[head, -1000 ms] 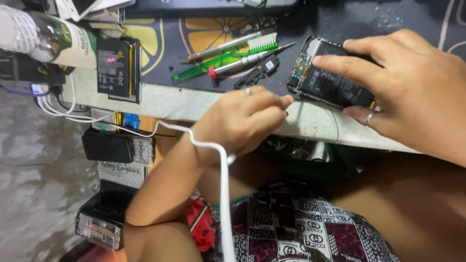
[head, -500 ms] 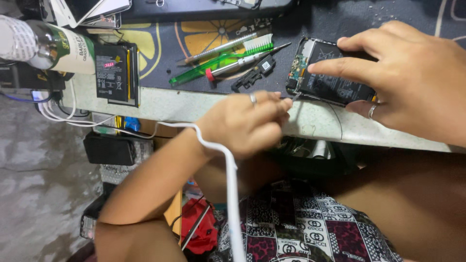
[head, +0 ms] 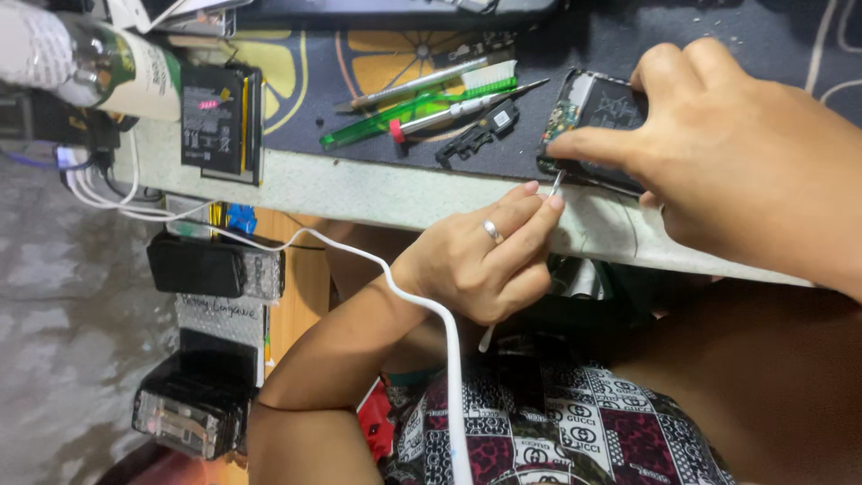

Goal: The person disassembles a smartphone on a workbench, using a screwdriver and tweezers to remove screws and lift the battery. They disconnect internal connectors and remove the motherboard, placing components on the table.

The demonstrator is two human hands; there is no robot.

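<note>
An opened phone (head: 600,115) with its back off lies on a dark mat (head: 718,36) near the edge of the table (head: 377,190). My right hand (head: 745,153) holds it down, the index finger stretched along its near edge. My left hand (head: 485,260), with a ring on one finger, pinches a thin tool (head: 556,182). The tool's metal tip touches the phone's near corner, and its pale rear end sticks out below my palm.
A green toothbrush (head: 422,103), a screwdriver (head: 467,110), metal tweezers (head: 409,88) and a small black part (head: 480,133) lie on the mat. A black battery (head: 215,121) and a bottle (head: 90,63) are at left. A white cable (head: 431,314) crosses my forearm. Black boxes (head: 193,265) sit below.
My left hand has moved right along the table edge, bringing the tool tip to the phone's corner. My right hand's index finger has shifted down onto that same edge.
</note>
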